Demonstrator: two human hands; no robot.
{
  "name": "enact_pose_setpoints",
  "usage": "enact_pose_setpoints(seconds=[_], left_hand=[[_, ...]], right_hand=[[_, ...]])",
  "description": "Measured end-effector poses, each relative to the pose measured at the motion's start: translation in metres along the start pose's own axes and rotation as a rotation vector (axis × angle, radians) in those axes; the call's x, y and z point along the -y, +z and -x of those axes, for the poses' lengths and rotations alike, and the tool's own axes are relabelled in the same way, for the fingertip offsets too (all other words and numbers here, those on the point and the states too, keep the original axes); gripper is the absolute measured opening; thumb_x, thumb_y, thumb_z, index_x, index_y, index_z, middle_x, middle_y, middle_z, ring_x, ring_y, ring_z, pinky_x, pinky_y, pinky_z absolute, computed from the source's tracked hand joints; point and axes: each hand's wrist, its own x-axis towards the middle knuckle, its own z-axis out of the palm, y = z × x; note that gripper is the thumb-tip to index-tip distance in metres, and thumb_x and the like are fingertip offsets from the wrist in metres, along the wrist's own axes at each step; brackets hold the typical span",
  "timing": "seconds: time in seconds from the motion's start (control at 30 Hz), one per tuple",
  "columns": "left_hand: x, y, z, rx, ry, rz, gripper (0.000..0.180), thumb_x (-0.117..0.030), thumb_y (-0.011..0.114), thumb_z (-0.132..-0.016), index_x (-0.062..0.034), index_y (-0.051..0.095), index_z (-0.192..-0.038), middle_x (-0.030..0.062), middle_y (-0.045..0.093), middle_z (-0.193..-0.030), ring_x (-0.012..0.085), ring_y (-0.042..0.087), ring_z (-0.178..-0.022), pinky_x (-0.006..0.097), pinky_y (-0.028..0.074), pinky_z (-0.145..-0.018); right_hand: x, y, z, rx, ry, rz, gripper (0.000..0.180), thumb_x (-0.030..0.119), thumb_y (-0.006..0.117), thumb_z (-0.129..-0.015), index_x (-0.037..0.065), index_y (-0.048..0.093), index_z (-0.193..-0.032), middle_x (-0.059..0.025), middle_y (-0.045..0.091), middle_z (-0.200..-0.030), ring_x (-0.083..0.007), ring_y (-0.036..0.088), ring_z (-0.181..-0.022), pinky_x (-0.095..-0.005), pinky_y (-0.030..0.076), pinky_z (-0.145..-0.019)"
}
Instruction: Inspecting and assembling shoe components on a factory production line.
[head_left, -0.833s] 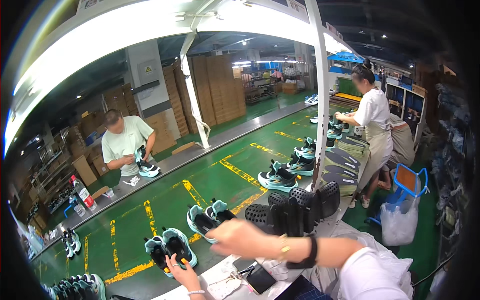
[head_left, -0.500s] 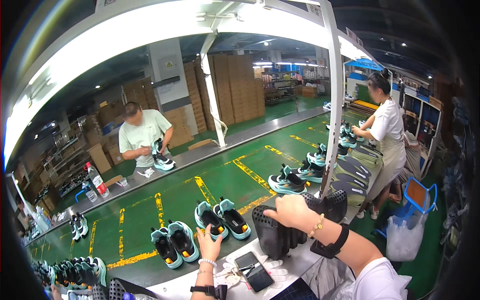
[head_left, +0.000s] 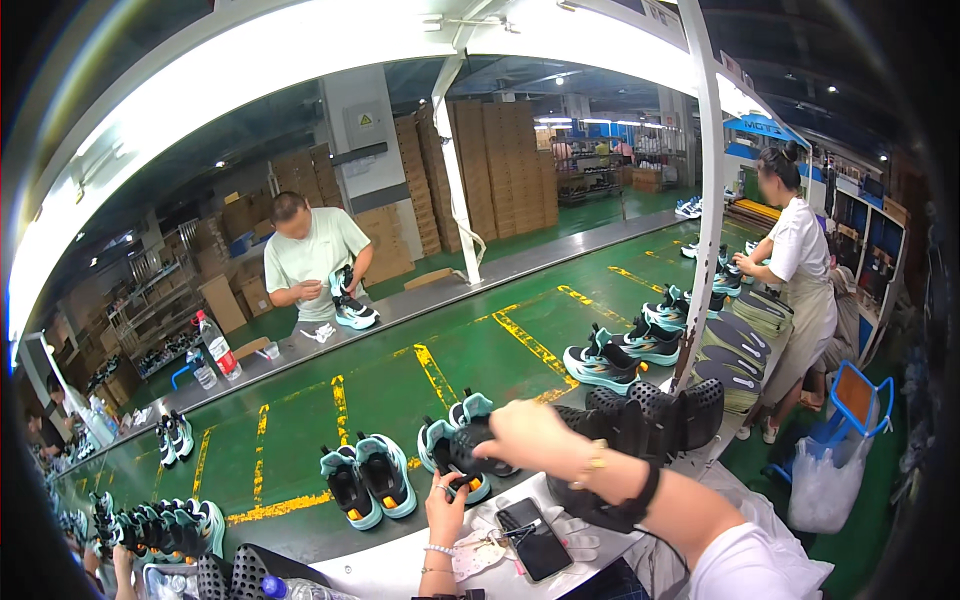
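A pair of black and light-teal sneakers stands in front of me on the green belt. My left hand (head_left: 445, 508) grips the heel of the left sneaker (head_left: 436, 437) of this pair, fingers closed at its collar. Over the pair reaches my right hand (head_left: 535, 440), closed on a black dimpled insole (head_left: 470, 447) whose end points down toward the shoe opening. My wrist and fingers hide part of the insole and most of the right sneaker (head_left: 474, 406). Just left stands another pair of sneakers (head_left: 388, 478) with orange heel tabs. Black dimpled insoles (head_left: 700, 415) stand upright beyond my right forearm.
A phone (head_left: 533, 540) and white gloves (head_left: 590, 543) lie on the white ledge. Sneakers (head_left: 600, 362) line the belt toward a white post (head_left: 703, 200). One co-worker (head_left: 320, 250) stands across, another (head_left: 795, 250) at right. Another person's hand (head_left: 123, 568) is at lower left, near more sneakers.
My right hand has moved left from the upright black insoles to above the sneakers, carrying an insole. My left hand stays at the sneaker's heel. The whole view has shifted, moving the scene rightward.
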Motion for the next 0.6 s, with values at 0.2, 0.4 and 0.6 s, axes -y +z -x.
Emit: enact_pose_setpoints(seconds=[0.2, 0.4, 0.6], left_hand=[[-0.032, -0.002, 0.005, 0.128, -0.152, 0.13, 0.026, -0.005, 0.062, -0.083, 0.0019, 0.059, -0.108, 0.0238, 0.039, -0.139, 0.0219, 0.05, -0.118, 0.031, 0.05, -0.088], [-0.009, -0.002, 0.007, 0.042, -0.166, 0.137, 0.031, 0.0, 0.061, -0.081, 0.0032, 0.059, -0.112, 0.0204, 0.041, -0.139, 0.0208, 0.055, -0.107, 0.031, 0.049, -0.084], [-0.014, -0.009, 0.01, 0.065, -0.208, 0.279, 0.038, 0.005, 0.06, -0.078, 0.0059, 0.055, -0.116, 0.0167, 0.04, -0.14, 0.0227, 0.056, -0.111, 0.031, 0.051, -0.084]], right_hand=[[0.004, 0.109, -0.081, 0.048, 0.157, -0.147, 0.039, 0.037, 0.074, -0.07, 0.001, 0.069, -0.081, -0.0169, 0.067, -0.08, -0.0312, 0.067, -0.078, -0.0398, 0.054, -0.069], [0.033, 0.18, -0.093, -0.127, 0.218, 0.025, 0.017, 0.012, 0.056, -0.079, 0.011, 0.072, -0.074, -0.0101, 0.069, -0.076, -0.0228, 0.069, -0.074, -0.0331, 0.055, -0.061], [0.037, 0.214, -0.115, -0.027, 0.327, -0.016, 0.019, 0.014, 0.054, -0.083, 0.008, 0.072, -0.081, -0.0108, 0.07, -0.082, -0.0218, 0.069, -0.079, -0.0323, 0.056, -0.065]])
